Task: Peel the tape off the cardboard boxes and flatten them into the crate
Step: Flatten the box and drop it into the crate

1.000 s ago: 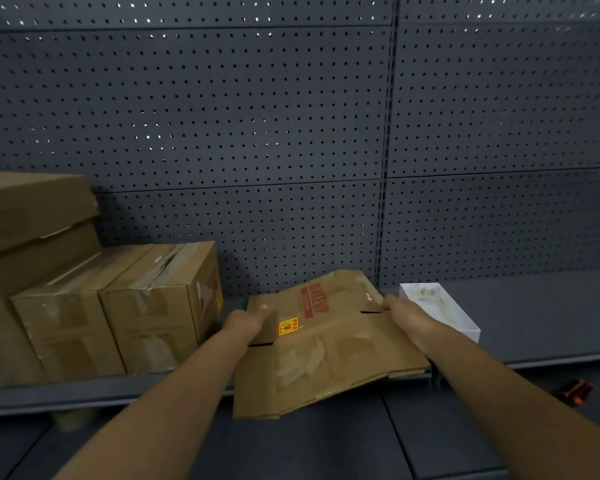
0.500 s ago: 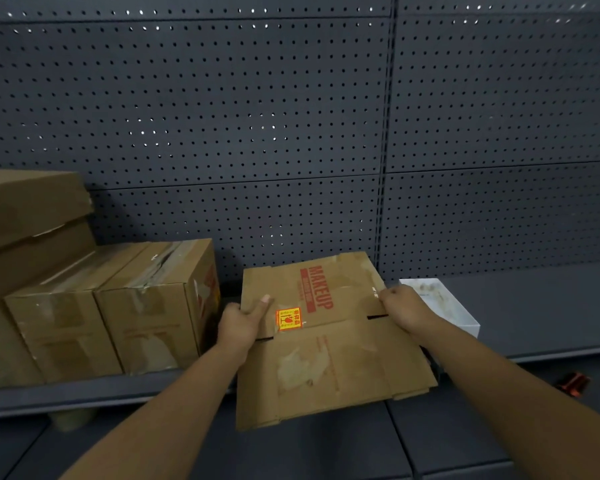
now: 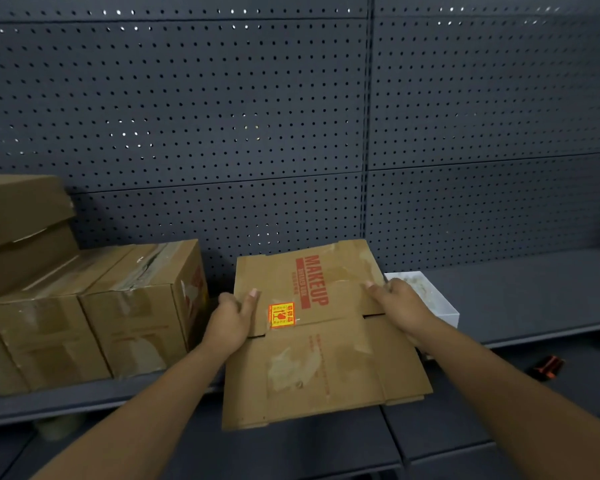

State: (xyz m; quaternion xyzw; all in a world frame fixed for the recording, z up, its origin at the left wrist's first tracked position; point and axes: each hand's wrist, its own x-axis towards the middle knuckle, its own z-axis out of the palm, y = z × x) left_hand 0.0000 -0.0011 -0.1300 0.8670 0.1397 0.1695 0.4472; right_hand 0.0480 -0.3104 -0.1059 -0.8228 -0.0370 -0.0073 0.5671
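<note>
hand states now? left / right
Left hand: grips the left edge of the flattened cardboard box, thumb on top.
Right hand: grips the box's right edge.

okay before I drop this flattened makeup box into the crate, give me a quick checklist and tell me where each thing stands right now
1. Makeup box collapsed flat: ok, it lies as one flat sheet.
2. Grip on both sides: ok, the left hand and the right hand each hold an edge, thumbs on top.
3. Tape peeled off: cannot tell, there are shiny torn patches on the front, which may be residue.
4. Crate within reach: cannot tell, no crate is in view.
5. More boxes to do: not ok, the taped boxes on the shelf to the left are unflattened.
6. Clear of the white tray: ok, the tray sits behind the right hand, not caught.
</note>
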